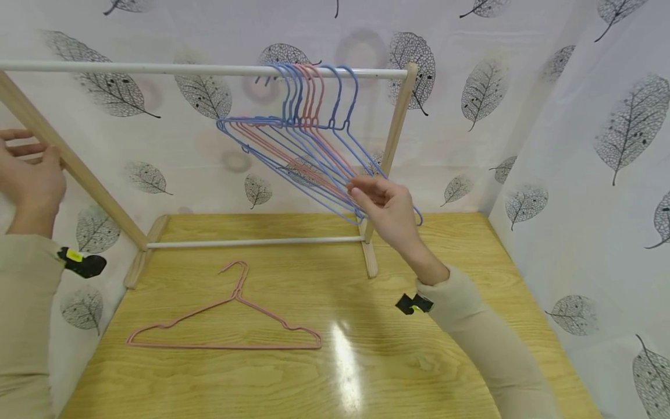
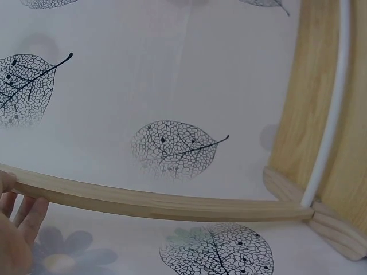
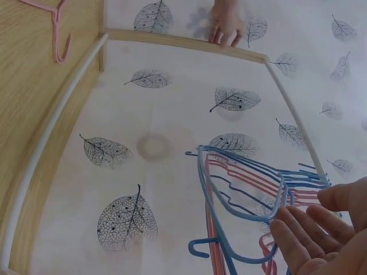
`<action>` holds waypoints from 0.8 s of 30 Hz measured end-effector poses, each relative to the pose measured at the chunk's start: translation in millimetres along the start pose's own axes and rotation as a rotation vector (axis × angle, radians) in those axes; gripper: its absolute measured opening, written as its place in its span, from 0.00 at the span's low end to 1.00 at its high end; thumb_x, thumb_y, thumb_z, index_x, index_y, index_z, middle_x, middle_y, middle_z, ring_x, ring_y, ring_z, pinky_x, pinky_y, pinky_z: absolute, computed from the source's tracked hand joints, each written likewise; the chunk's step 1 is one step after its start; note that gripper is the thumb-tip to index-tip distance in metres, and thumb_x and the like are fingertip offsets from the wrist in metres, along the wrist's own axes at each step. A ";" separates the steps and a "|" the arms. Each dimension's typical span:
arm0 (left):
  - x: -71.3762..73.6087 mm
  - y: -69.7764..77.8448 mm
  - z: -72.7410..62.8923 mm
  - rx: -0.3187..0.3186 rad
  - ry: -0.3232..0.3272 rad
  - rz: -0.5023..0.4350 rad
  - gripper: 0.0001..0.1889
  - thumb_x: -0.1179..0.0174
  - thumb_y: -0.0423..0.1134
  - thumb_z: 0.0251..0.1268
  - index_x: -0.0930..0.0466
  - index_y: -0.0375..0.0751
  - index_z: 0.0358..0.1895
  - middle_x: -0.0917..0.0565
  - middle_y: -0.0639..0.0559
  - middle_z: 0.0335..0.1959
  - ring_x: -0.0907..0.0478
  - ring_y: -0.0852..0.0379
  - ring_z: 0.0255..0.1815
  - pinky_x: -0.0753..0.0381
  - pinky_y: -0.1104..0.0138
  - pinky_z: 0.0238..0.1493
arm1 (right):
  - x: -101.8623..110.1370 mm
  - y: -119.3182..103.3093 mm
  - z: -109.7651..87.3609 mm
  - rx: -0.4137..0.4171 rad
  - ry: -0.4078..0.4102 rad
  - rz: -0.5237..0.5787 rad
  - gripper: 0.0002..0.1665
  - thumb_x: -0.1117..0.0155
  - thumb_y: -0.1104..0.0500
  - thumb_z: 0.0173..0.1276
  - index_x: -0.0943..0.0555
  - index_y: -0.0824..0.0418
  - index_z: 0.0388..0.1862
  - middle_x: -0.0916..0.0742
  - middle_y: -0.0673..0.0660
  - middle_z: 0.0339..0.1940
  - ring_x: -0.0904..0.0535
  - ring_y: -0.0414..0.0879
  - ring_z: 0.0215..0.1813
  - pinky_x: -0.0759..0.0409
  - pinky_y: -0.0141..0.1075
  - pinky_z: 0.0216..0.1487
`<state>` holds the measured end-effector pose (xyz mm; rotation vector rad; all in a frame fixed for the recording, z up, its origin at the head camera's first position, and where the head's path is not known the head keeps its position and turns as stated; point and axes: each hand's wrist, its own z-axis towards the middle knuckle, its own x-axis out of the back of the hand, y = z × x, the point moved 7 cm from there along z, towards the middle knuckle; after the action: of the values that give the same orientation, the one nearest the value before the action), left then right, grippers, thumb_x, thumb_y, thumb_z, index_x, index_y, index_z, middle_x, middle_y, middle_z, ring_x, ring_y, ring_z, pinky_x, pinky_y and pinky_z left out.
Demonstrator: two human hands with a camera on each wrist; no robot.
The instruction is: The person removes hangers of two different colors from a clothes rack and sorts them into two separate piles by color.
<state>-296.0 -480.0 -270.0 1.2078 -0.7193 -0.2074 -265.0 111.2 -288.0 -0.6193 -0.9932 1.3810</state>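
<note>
A white rail (image 1: pixel 157 68) between wooden posts carries several blue and pink wire hangers (image 1: pixel 309 157), bunched toward its right end. My right hand (image 1: pixel 384 206) is at the hangers' near corners. Its fingers are loosely bent, thumb apart from them in the right wrist view, and the fingertips meet or nearly meet the hangers' edge. At the far left, my left hand (image 1: pixel 34 180) holds the rack's left wooden post (image 2: pixel 143 206) with thumb and fingertips. Lying flat on the table is a pink hanger (image 1: pixel 225 347), hook pointing away from me.
The rack stands on wooden feet (image 1: pixel 370 259) at the back of the wood-grain table (image 1: pixel 419 372). A white lower bar (image 1: pixel 251 241) joins its posts. Leaf-patterned cloth (image 1: pixel 576 145) hangs behind the rack and along the sides.
</note>
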 end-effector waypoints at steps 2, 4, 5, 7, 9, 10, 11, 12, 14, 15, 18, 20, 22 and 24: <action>-1.0 -1.5 3.1 -0.002 -0.005 -0.006 0.23 0.50 0.44 0.83 0.36 0.74 0.72 0.39 0.80 0.43 0.36 0.83 0.39 0.32 0.97 0.42 | -1.9 2.9 -0.5 -0.011 -0.004 0.002 0.13 0.36 0.69 0.76 0.15 0.74 0.55 0.11 0.74 0.53 0.09 0.39 0.52 0.12 0.26 0.55; -1.3 -2.2 3.9 -0.001 -0.003 -0.003 0.23 0.50 0.45 0.83 0.36 0.75 0.72 0.39 0.80 0.43 0.36 0.83 0.39 0.26 0.92 0.49 | -4.3 6.5 -1.3 -0.029 -0.012 0.004 0.14 0.36 0.69 0.76 0.15 0.74 0.56 0.11 0.74 0.54 0.09 0.45 0.54 0.12 0.26 0.55; -1.1 -2.2 3.8 0.000 -0.001 -0.004 0.23 0.50 0.45 0.83 0.36 0.75 0.72 0.39 0.80 0.43 0.36 0.83 0.39 0.26 0.92 0.50 | -5.6 8.0 -1.8 -0.035 -0.016 0.005 0.14 0.36 0.69 0.76 0.16 0.74 0.56 0.11 0.74 0.54 0.09 0.49 0.55 0.12 0.26 0.55; -0.7 -1.2 2.2 0.000 0.004 -0.003 0.22 0.50 0.45 0.83 0.36 0.74 0.72 0.39 0.80 0.43 0.36 0.83 0.39 0.26 0.92 0.49 | -8.4 11.2 -3.2 -0.053 -0.024 -0.004 0.15 0.36 0.69 0.76 0.16 0.74 0.57 0.11 0.73 0.55 0.09 0.51 0.55 0.12 0.25 0.54; 0.2 0.5 -0.9 0.001 0.010 0.002 0.22 0.50 0.45 0.83 0.36 0.73 0.72 0.39 0.80 0.43 0.36 0.83 0.39 0.27 0.92 0.46 | -11.7 14.5 -4.6 -0.072 -0.032 -0.005 0.16 0.36 0.68 0.76 0.16 0.74 0.59 0.11 0.73 0.55 0.09 0.51 0.54 0.12 0.25 0.53; 0.6 1.7 -2.7 0.001 0.010 0.000 0.22 0.50 0.44 0.83 0.36 0.73 0.72 0.39 0.80 0.42 0.36 0.83 0.39 0.30 0.95 0.43 | -13.5 16.2 -5.3 -0.083 -0.036 -0.005 0.17 0.36 0.68 0.76 0.17 0.73 0.60 0.11 0.73 0.54 0.09 0.51 0.54 0.12 0.26 0.53; 0.9 2.9 -4.5 0.000 0.009 -0.007 0.22 0.50 0.44 0.83 0.36 0.72 0.72 0.39 0.79 0.42 0.36 0.83 0.38 0.34 0.97 0.40 | -15.6 17.7 -6.0 -0.094 -0.042 0.001 0.18 0.36 0.68 0.76 0.17 0.73 0.61 0.11 0.73 0.55 0.09 0.51 0.53 0.11 0.26 0.53; 1.4 4.1 -6.7 -0.001 0.010 -0.003 0.22 0.50 0.44 0.83 0.36 0.72 0.73 0.39 0.79 0.42 0.36 0.83 0.38 0.34 0.97 0.39 | -17.9 19.2 -6.6 -0.104 -0.050 0.010 0.18 0.37 0.68 0.77 0.18 0.73 0.62 0.11 0.73 0.55 0.09 0.51 0.54 0.11 0.27 0.54; 2.1 6.1 -10.3 -0.001 0.008 0.001 0.22 0.51 0.44 0.83 0.36 0.71 0.73 0.39 0.79 0.42 0.37 0.83 0.38 0.35 0.97 0.38 | -22.9 22.6 -7.6 -0.120 -0.066 0.036 0.19 0.38 0.68 0.78 0.19 0.74 0.64 0.11 0.73 0.56 0.09 0.54 0.55 0.11 0.30 0.55; 2.3 7.0 -11.6 -0.001 0.006 -0.002 0.22 0.51 0.44 0.83 0.36 0.71 0.73 0.39 0.79 0.42 0.37 0.83 0.38 0.35 0.97 0.38 | -25.3 24.1 -8.0 -0.122 -0.074 0.045 0.20 0.39 0.68 0.78 0.20 0.74 0.65 0.12 0.73 0.56 0.10 0.57 0.56 0.10 0.32 0.56; 2.6 8.1 -13.1 0.001 0.003 -0.012 0.22 0.51 0.43 0.83 0.36 0.70 0.73 0.38 0.79 0.42 0.36 0.83 0.37 0.35 0.97 0.37 | -32.2 27.6 -8.9 -0.113 -0.092 0.055 0.21 0.40 0.68 0.79 0.22 0.75 0.67 0.12 0.73 0.57 0.12 0.64 0.59 0.10 0.35 0.57; 2.4 7.7 -12.4 0.003 0.001 -0.016 0.22 0.50 0.43 0.83 0.35 0.70 0.73 0.38 0.79 0.42 0.36 0.82 0.38 0.35 0.97 0.37 | -36.2 29.7 -9.2 -0.105 -0.097 0.051 0.22 0.41 0.68 0.79 0.22 0.75 0.68 0.12 0.73 0.57 0.13 0.66 0.59 0.10 0.35 0.56; 2.0 6.9 -10.9 0.004 0.000 -0.018 0.23 0.50 0.44 0.83 0.35 0.71 0.73 0.38 0.79 0.42 0.36 0.82 0.38 0.34 0.97 0.38 | -40.0 30.5 -9.6 -0.099 -0.097 0.063 0.23 0.41 0.68 0.79 0.24 0.76 0.69 0.12 0.73 0.58 0.13 0.66 0.60 0.10 0.35 0.57; 1.7 6.2 -9.6 0.001 0.002 0.001 0.23 0.50 0.44 0.83 0.36 0.72 0.73 0.39 0.79 0.42 0.37 0.83 0.39 0.31 0.96 0.43 | -43.4 31.0 -8.9 -0.096 -0.094 0.075 0.23 0.41 0.67 0.80 0.24 0.76 0.69 0.12 0.73 0.58 0.13 0.67 0.60 0.10 0.34 0.56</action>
<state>-290.3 -471.1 -265.3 1.2084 -0.7179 -0.2054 -269.2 74.8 -327.7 -0.6737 -1.1261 1.4462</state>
